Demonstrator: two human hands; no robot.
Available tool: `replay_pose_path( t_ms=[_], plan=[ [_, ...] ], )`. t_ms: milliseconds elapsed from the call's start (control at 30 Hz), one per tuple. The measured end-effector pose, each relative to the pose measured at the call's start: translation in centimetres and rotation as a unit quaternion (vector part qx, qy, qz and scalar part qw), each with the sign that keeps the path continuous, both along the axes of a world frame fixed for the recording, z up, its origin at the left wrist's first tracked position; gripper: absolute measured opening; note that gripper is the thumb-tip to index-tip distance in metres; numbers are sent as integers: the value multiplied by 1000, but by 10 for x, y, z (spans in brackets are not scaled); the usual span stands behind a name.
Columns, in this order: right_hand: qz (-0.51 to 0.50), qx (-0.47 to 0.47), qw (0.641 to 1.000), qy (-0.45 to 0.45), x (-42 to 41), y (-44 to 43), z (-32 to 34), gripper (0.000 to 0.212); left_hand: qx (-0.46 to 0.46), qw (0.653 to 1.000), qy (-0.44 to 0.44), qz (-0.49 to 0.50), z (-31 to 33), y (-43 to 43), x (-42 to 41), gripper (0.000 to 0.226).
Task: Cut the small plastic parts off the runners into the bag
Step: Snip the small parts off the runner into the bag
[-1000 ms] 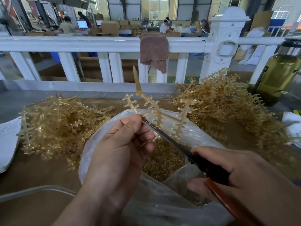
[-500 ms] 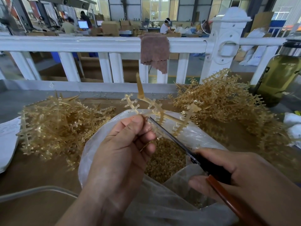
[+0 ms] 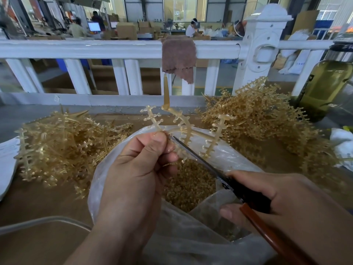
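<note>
My left hand [image 3: 137,169] pinches an amber plastic runner [image 3: 183,125] with small parts on its branches, held over the open clear bag [image 3: 107,180]. The bag holds a heap of cut amber parts [image 3: 189,186]. My right hand [image 3: 282,199] grips scissors [image 3: 225,178] with a dark and red-brown handle. Their blades point up-left, and the tip lies at the runner's branch just beside my left thumb.
Piles of amber runners lie on the brown table at the left [image 3: 57,146] and right [image 3: 263,119]. A white railing [image 3: 114,48] with a brown cloth [image 3: 179,56] runs behind. A green bottle [image 3: 322,87] stands at far right. White paper [image 3: 7,161] is at left.
The scissor tip has slid up-left along the runner toward my left thumb. The runner has turned slightly in my left hand. My right hand has shifted a little to the left.
</note>
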State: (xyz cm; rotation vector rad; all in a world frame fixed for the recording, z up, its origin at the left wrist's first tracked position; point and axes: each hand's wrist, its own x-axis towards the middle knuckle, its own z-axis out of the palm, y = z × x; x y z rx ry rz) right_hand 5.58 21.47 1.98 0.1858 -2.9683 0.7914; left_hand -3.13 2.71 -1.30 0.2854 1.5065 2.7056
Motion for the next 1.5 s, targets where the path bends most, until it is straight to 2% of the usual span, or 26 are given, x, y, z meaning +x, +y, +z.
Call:
replay_pose_path(
  t_ms=[300, 633, 1100, 1500],
  plan=[
    [13, -67, 996, -53, -4, 2, 1, 57, -8, 1000, 0, -4, 0, 0, -1, 13],
    [13, -11, 1000, -26, -6, 1, -2, 49, -16, 1000, -1, 19, -4, 2, -3, 10],
    [20, -6, 1000, 1, -4, 0, -5, 54, -7, 1000, -5, 28, -4, 3, 0, 13],
    [20, -2, 1000, 4, -5, -1, -6, 49, -5, 999, 5, 35, -5, 3, 0, 16]
  ],
)
